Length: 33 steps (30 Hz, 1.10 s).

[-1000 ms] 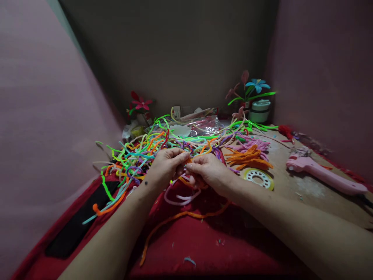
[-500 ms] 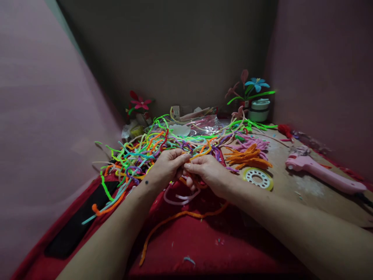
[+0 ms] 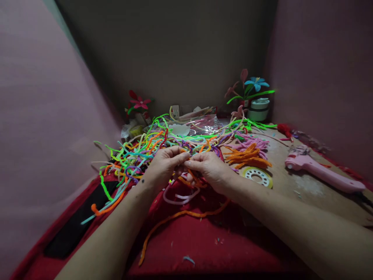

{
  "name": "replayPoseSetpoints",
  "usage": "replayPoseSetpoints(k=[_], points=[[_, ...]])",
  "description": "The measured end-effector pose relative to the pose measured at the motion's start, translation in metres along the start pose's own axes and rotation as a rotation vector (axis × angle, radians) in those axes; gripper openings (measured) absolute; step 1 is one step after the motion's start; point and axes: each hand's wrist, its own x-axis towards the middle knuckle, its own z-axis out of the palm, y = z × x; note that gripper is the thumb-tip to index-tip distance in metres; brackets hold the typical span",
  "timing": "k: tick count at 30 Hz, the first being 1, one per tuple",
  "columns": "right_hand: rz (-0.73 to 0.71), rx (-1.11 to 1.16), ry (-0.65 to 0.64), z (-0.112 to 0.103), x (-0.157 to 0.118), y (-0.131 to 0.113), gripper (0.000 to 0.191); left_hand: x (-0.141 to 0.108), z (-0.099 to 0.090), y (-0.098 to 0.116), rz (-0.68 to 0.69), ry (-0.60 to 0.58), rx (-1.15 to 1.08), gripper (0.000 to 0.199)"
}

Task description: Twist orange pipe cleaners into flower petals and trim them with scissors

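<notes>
In the middle of the head view, my left hand [image 3: 166, 161] and my right hand [image 3: 209, 168] meet with thumbs and fingertips pinched together. Between them they grip an orange pipe cleaner [image 3: 196, 177], bent into short lengths that show below the fingers. Its pinched part is hidden by the fingertips. Just under my hands, a pale pink pipe cleaner [image 3: 175, 202] lies curled on the red cloth [image 3: 186, 237]. Closer to me, a long wavy orange pipe cleaner [image 3: 175, 215] stretches across the cloth.
Beyond my hands spreads a tangled heap of coloured pipe cleaners [image 3: 140, 155]. To the right, a board [image 3: 309, 206] bears an orange bundle [image 3: 247, 156], a tape roll [image 3: 269, 182] and a pink glue gun [image 3: 323, 173]. Pipe-cleaner flowers [image 3: 257, 83] stand at the back. A black flat object [image 3: 70, 229] lies left.
My fingers have shifted slightly around the orange pipe cleaner, and more of it shows below the right hand. Everything else stays in place apart from a small camera shift.
</notes>
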Motion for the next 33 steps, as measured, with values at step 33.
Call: replayPoseSetpoints(k=[33], points=[[0.025, -0.139, 0.047, 0.005, -0.004, -0.006, 0.028, 0.000, 0.006, 0.001, -0.005, 0.143, -0.058, 0.027]])
